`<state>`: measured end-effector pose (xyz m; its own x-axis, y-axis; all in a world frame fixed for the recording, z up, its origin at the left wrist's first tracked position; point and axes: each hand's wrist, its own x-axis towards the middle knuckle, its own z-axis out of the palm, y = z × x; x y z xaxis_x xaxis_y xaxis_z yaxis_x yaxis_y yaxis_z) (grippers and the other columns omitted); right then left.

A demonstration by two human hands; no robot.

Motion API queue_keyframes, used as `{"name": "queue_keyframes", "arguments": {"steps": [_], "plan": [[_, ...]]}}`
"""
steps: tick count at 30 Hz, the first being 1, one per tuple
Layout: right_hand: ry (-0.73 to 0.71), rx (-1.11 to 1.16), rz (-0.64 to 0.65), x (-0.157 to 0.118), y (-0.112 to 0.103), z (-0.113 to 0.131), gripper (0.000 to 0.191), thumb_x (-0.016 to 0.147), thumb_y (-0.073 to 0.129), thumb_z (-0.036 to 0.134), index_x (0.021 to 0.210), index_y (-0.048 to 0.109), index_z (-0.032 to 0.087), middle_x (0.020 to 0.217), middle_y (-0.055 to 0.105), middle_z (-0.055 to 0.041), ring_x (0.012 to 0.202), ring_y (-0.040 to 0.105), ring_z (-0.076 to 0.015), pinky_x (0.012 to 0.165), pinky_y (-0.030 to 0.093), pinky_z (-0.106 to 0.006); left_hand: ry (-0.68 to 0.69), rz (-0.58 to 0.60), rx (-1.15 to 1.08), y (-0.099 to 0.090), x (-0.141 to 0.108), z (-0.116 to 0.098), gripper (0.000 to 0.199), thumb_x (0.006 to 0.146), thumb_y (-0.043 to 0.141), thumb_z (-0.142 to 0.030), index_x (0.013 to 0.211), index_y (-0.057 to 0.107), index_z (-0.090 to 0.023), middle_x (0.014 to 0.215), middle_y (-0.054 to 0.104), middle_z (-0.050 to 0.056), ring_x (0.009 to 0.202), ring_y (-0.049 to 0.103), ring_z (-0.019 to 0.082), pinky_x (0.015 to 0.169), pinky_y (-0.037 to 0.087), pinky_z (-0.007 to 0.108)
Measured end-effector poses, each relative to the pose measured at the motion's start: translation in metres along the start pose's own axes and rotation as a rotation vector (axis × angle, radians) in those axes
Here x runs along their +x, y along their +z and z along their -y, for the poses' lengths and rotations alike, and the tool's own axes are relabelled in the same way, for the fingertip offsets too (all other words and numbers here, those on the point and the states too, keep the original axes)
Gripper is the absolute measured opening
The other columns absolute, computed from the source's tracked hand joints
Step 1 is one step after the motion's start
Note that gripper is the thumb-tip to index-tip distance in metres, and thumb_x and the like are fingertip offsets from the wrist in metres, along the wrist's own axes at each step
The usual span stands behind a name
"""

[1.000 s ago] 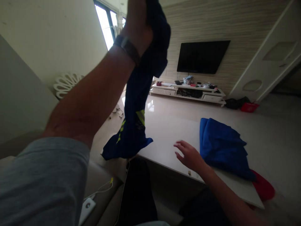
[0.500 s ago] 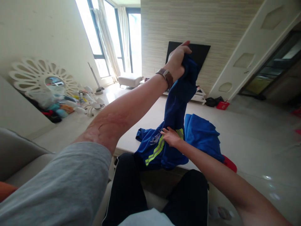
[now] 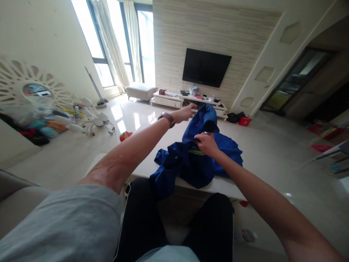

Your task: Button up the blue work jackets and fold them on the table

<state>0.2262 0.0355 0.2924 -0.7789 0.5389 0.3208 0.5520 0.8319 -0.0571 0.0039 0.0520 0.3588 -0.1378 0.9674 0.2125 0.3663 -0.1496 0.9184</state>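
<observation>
A dark blue jacket (image 3: 200,169) with a yellow reflective stripe lies crumpled on the white table (image 3: 144,163), one part hanging over the near edge by my knees. My right hand (image 3: 207,144) is closed on its fabric near the middle. Beyond it, a raised part of the jacket stands up in a loose arch. My left hand (image 3: 185,113), with a watch at the wrist, is just left of this arch, fingers stretched out and apart, slightly blurred. A brighter blue folded cloth (image 3: 227,153) lies to the right, partly behind the jacket and my right hand.
Across the floor stand a low white TV cabinet (image 3: 166,100) and a white bench (image 3: 140,91). A red and orange object (image 3: 125,136) shows beyond my left forearm. Bags and white lamp-like parts (image 3: 92,122) are heaped at the left. A grey sofa (image 3: 21,203) is beside me.
My left hand has come down and left, off the raised blue fabric, which has dropped and folded over. My right hand stays on the jacket, slightly higher. The view has shifted rightward.
</observation>
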Motion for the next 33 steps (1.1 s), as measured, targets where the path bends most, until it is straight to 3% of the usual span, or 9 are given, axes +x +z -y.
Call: {"name": "queue_keyframes", "arguments": {"steps": [2,4,8,14,17,20,24,29,33], "plan": [[0.111,0.097,-0.107,0.009,-0.011,-0.011,0.025,0.097,0.05,0.03,0.097,0.073,0.02,0.102,0.075,-0.0077,0.099,0.062,-0.0243,0.091,0.036,-0.036,-0.198,0.24,-0.03,-0.017,-0.06,0.055,0.051,0.073,0.066,-0.004,0.122,0.065,-0.018,0.12,0.07,0.014,0.115,0.065,0.027,0.094,0.052,0.04],[0.17,0.203,-0.204,0.018,-0.019,-0.021,0.027,0.096,0.049,0.033,0.094,0.072,0.019,0.097,0.074,-0.007,0.092,0.062,-0.0231,0.082,0.039,-0.032,-0.298,0.269,-0.01,-0.023,-0.117,0.104,0.058,0.066,0.071,-0.008,0.124,0.065,-0.016,0.121,0.069,0.02,0.117,0.064,0.035,0.092,0.053,0.046],[0.218,0.325,-0.348,0.038,-0.035,-0.028,0.03,0.095,0.048,0.036,0.088,0.071,0.019,0.086,0.073,-0.0063,0.082,0.061,-0.0228,0.07,0.039,-0.029,-0.265,0.288,-0.001,0.02,-0.202,0.165,0.09,0.059,0.087,-0.025,0.142,0.054,-0.029,0.147,0.054,0.014,0.135,0.052,0.037,0.111,0.045,0.048],[0.252,0.225,-0.494,0.058,-0.064,-0.018,0.034,0.097,0.049,0.042,0.082,0.07,0.019,0.081,0.069,-0.0074,0.08,0.06,-0.0238,0.073,0.041,-0.031,-0.083,-0.102,0.215,0.13,-0.23,0.163,0.102,0.068,0.086,-0.053,0.152,0.034,-0.028,0.152,0.04,0.015,0.145,0.037,0.036,0.123,0.032,0.048],[0.265,0.169,-0.566,0.057,-0.088,-0.024,0.037,0.1,0.048,0.046,0.09,0.072,0.02,0.086,0.07,-0.0091,0.084,0.061,-0.0251,0.075,0.042,-0.032,-0.16,-0.177,0.326,0.147,-0.219,0.151,0.053,0.09,0.065,-0.041,0.14,0.047,-0.03,0.142,0.049,0.014,0.135,0.046,0.033,0.114,0.04,0.048],[0.287,0.076,-0.605,0.046,-0.118,-0.039,0.041,0.103,0.046,0.049,0.093,0.072,0.019,0.089,0.07,-0.0106,0.086,0.061,-0.026,0.076,0.041,-0.034,-0.157,-0.311,0.324,0.121,-0.205,0.141,0.023,0.1,0.043,-0.028,0.11,0.064,-0.026,0.119,0.061,0.014,0.112,0.059,0.03,0.099,0.046,0.045],[0.332,-0.061,-0.602,0.019,-0.156,-0.055,0.052,0.106,0.041,0.055,0.093,0.072,0.016,0.086,0.069,-0.0121,0.084,0.062,-0.0255,0.072,0.037,-0.034,-0.079,-0.616,0.311,0.031,-0.184,0.107,0.023,0.096,0.046,-0.025,0.082,0.064,-0.02,0.08,0.065,0.006,0.08,0.058,0.022,0.08,0.045,0.037],[0.322,-0.224,-0.596,-0.016,-0.203,-0.04,0.056,0.107,0.047,0.052,0.092,0.075,0.006,0.084,0.071,-0.0126,0.072,0.053,-0.0133,0.066,0.028,-0.032,0.15,-0.811,0.46,-0.08,-0.179,0.013,0.023,0.091,0.056,-0.035,0.088,0.07,-0.017,0.08,0.068,0.001,0.078,0.057,0.016,0.075,0.041,0.031],[0.261,-0.341,-0.618,-0.028,-0.242,-0.022,0.064,0.107,0.048,0.05,0.094,0.073,-0.007,0.089,0.072,-0.0209,0.069,0.047,-0.0061,0.066,0.025,-0.033,0.253,-0.868,0.695,-0.123,-0.195,-0.051,0.044,0.096,0.046,-0.053,0.099,0.072,-0.017,0.093,0.071,0.002,0.101,0.063,0.015,0.083,0.037,0.035]]}}
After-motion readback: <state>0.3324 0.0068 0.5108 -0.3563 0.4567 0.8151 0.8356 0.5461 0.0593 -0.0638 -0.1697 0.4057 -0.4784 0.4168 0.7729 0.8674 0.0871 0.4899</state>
